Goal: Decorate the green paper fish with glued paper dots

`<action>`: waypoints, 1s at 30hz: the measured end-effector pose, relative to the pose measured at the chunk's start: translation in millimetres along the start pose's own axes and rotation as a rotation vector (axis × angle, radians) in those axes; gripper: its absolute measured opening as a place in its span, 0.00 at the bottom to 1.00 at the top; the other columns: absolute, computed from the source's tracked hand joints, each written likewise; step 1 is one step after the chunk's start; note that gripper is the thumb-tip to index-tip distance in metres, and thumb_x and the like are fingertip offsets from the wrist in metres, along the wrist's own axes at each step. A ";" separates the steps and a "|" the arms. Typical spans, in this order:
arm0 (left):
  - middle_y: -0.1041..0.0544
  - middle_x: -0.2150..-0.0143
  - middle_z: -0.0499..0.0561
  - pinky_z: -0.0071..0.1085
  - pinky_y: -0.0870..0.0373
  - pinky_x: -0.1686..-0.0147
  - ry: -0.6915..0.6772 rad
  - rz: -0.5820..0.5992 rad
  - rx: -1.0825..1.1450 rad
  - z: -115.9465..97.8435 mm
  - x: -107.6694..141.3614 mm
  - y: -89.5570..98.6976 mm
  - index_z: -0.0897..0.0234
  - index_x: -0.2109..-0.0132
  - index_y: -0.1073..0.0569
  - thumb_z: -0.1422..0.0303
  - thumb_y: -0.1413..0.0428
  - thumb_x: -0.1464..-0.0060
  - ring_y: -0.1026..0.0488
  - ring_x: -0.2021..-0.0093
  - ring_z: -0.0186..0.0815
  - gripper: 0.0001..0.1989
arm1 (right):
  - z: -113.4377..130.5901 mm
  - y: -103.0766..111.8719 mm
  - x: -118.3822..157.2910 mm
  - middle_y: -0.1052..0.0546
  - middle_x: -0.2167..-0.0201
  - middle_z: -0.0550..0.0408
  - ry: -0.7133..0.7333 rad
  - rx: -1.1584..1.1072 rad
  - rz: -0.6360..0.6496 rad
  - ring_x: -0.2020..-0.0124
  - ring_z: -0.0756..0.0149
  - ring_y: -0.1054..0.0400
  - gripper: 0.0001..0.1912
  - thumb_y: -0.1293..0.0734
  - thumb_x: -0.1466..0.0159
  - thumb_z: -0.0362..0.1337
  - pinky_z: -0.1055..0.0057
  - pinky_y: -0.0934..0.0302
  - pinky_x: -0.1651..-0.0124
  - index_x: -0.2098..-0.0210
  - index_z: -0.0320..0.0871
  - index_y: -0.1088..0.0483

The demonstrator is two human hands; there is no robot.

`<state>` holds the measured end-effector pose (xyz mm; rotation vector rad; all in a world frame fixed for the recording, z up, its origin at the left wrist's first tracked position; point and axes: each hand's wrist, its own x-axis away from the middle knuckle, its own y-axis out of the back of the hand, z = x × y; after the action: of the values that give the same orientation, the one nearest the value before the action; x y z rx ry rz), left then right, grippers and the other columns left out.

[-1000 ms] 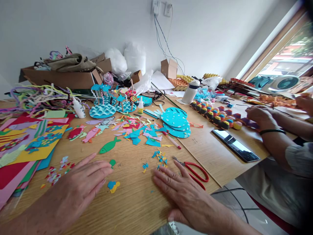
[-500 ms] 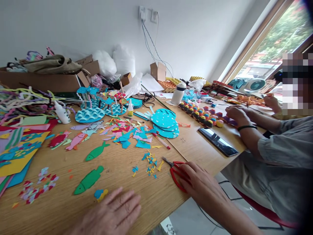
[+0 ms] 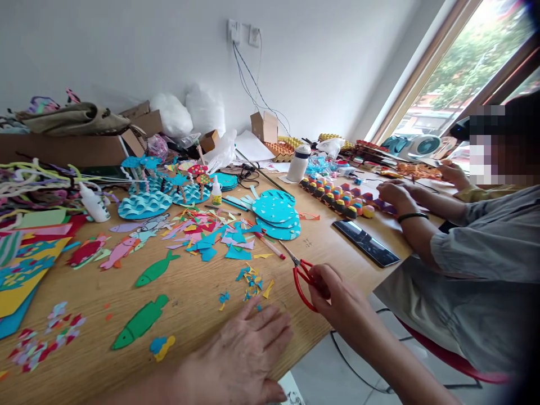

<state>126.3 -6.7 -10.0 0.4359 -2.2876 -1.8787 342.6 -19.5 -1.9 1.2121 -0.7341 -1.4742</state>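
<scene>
Red-handled scissors (image 3: 304, 284) are in my right hand (image 3: 333, 295), at the front right of the table, with their tips pointing away. My left hand (image 3: 248, 349) lies spread over the wood near the front edge, palm down and holding nothing. Just beyond its fingers are small blue and yellow paper scraps (image 3: 253, 281). Two green paper fish lie to its left, the nearer one (image 3: 141, 322) larger than the farther one (image 3: 157, 269). A small blue and yellow piece (image 3: 162, 347) rests beside the left wrist.
Blue paper discs (image 3: 276, 214), a red-capped pen (image 3: 270, 246) and coloured scraps (image 3: 202, 233) lie mid-table. A phone (image 3: 365, 243) is at right, near a co-worker's hands (image 3: 396, 194). White bottle (image 3: 298, 163), glue bottles (image 3: 93, 202) and wavy blue bases (image 3: 145, 205) stand behind.
My left hand has moved right, towards the small scraps. The scissors in my right hand are lifted and turned, with more of the handles showing. The whole view has shifted slightly.
</scene>
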 end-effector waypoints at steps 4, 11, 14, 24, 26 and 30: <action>0.42 0.38 0.54 0.42 0.58 0.41 -0.011 0.019 -0.009 3.2 -25.7 -6.9 0.67 0.40 0.45 0.51 0.60 0.43 0.51 0.38 0.40 0.31 | -4.4 1.7 -6.3 0.31 0.73 0.54 0.002 -0.014 -0.052 0.72 0.67 0.36 0.06 0.44 0.45 0.30 0.72 0.42 0.70 0.70 0.43 0.38; 0.43 0.38 0.59 0.52 0.60 0.42 0.148 0.042 -0.122 31.1 -25.7 -5.3 0.70 0.41 0.43 0.50 0.62 0.44 0.52 0.37 0.46 0.33 | -30.2 3.6 -6.4 0.31 0.71 0.53 -0.121 0.064 -0.023 0.73 0.67 0.36 0.04 0.43 0.44 0.32 0.72 0.44 0.70 0.70 0.43 0.38; 0.43 0.38 0.57 0.51 0.59 0.42 0.153 0.010 -0.142 30.3 -40.6 -1.4 0.70 0.41 0.43 0.50 0.64 0.44 0.55 0.37 0.45 0.33 | -37.6 2.3 -9.2 0.31 0.72 0.54 -0.158 0.096 -0.001 0.73 0.67 0.36 0.05 0.43 0.43 0.32 0.73 0.46 0.71 0.71 0.43 0.37; 0.39 0.40 0.55 0.53 0.56 0.43 0.220 0.005 -0.189 45.8 -18.3 10.3 0.66 0.42 0.41 0.53 0.58 0.44 0.51 0.38 0.47 0.28 | -45.2 1.1 -16.7 0.30 0.71 0.51 -0.150 0.238 0.149 0.72 0.66 0.36 0.14 0.47 0.37 0.41 0.73 0.50 0.72 0.71 0.43 0.36; 0.42 0.38 0.53 0.51 0.56 0.43 0.222 -0.008 -0.237 49.4 1.4 18.8 0.62 0.41 0.43 0.58 0.55 0.43 0.50 0.38 0.45 0.25 | -45.7 0.7 -17.4 0.29 0.71 0.51 -0.150 0.258 0.178 0.72 0.65 0.35 0.14 0.47 0.36 0.42 0.73 0.50 0.72 0.72 0.42 0.37; 0.36 0.42 0.53 0.45 0.50 0.43 0.250 0.068 -0.258 44.6 41.5 35.3 0.63 0.43 0.39 0.66 0.52 0.44 0.39 0.43 0.40 0.22 | -45.4 1.9 -20.2 0.28 0.70 0.50 -0.143 0.299 0.232 0.70 0.64 0.34 0.09 0.45 0.38 0.36 0.73 0.50 0.72 0.71 0.42 0.37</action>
<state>69.3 28.0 12.5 0.5167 -1.8508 -1.9286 384.9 5.9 -7.8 1.2032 -1.1847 -1.2979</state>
